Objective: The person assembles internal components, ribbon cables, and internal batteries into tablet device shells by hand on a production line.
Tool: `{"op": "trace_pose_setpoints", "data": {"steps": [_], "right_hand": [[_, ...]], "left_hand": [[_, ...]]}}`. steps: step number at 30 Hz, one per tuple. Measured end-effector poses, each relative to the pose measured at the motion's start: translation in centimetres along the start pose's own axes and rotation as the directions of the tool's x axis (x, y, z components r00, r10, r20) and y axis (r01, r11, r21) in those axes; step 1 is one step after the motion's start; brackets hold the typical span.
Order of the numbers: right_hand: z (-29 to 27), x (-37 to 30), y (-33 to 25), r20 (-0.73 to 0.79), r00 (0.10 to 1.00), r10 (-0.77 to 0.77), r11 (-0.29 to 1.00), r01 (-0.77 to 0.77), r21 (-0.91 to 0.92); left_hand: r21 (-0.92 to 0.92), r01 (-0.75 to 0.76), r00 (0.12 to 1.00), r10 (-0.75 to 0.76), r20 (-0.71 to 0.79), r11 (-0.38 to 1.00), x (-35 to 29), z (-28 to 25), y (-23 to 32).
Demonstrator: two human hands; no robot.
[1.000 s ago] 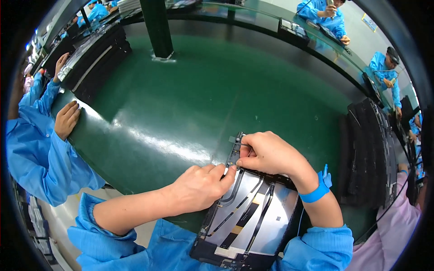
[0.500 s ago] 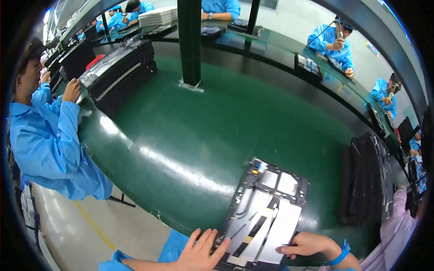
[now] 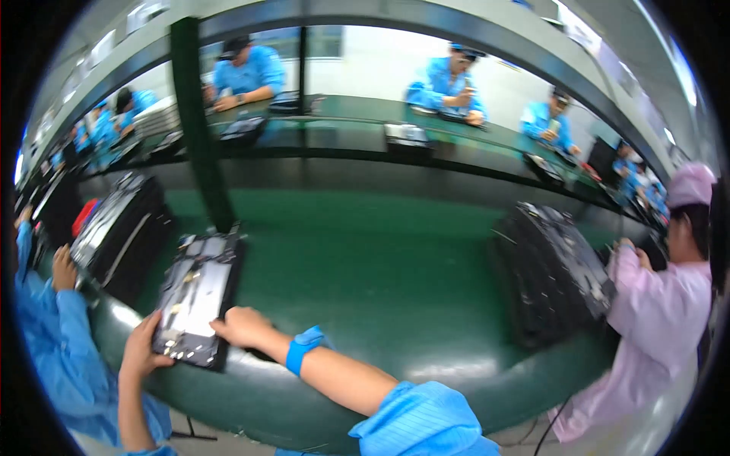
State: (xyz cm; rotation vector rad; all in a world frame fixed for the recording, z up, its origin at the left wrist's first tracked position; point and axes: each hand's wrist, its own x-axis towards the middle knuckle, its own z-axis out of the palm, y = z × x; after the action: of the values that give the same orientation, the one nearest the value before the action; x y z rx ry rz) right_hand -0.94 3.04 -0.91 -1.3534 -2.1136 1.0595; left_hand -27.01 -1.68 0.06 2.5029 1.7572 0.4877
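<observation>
An opened tablet [image 3: 199, 292], with bare silver battery plates, ribbon cables and a black frame, lies at the left of the green table, its far end close to the dark post. My left hand [image 3: 142, 346] grips its near left corner, thumb along the near edge. On the opposite side my right hand [image 3: 245, 327], with a blue band at the wrist, closes on the right edge; its fingertips are partly hidden. Left of the tablet stands a tall stack of similar dark units [image 3: 125, 228].
Another stack of dark units [image 3: 544, 281] stands at the right, beside a person in pink [image 3: 658, 296]. A person in blue [image 3: 57, 357] is close on the left. The dark post [image 3: 199, 129] rises from the table. Beyond it, people work along a raised shelf [image 3: 342, 110].
The tablet has moved left, close to the left stack, with both my hands on it. My left hand has gone from spread fingers to a grip. The view has turned right.
</observation>
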Motion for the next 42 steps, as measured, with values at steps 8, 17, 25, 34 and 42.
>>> {"op": "trace_pose_setpoints", "data": {"steps": [8, 17, 25, 34, 42], "right_hand": [[-19.4, -16.6, 0.9, -0.292, 0.956, -0.024, 0.760, -0.173, -0.627], [-34.7, -34.5, 14.2, -0.924, 0.256, 0.284, 0.193, -0.959, -0.207], [-37.3, -40.2, 19.1, -0.751, 0.462, 0.472, 0.577, -0.806, -0.133], [-36.1, -37.6, 11.9, -0.803, 0.508, 0.312, 0.722, -0.676, -0.147], [-20.7, -31.4, 10.3, -0.218, 0.905, 0.367, 0.924, -0.381, -0.027]], "left_hand": [[-0.368, -0.574, 0.641, 0.681, 0.355, 0.732, 2.3, -2.3, 26.1], [-0.906, -0.294, 0.774, 0.633, -0.038, 0.305, 9.4, 8.1, 50.1], [-0.831, 0.056, 0.903, 0.328, 0.279, 0.553, 11.1, 8.8, 58.0], [-0.982, -0.189, 0.970, 0.160, -0.182, 0.030, 10.7, 8.8, 54.6], [-0.965, 0.247, 0.927, 0.268, 0.263, 0.093, 3.7, 3.4, 34.1]]}}
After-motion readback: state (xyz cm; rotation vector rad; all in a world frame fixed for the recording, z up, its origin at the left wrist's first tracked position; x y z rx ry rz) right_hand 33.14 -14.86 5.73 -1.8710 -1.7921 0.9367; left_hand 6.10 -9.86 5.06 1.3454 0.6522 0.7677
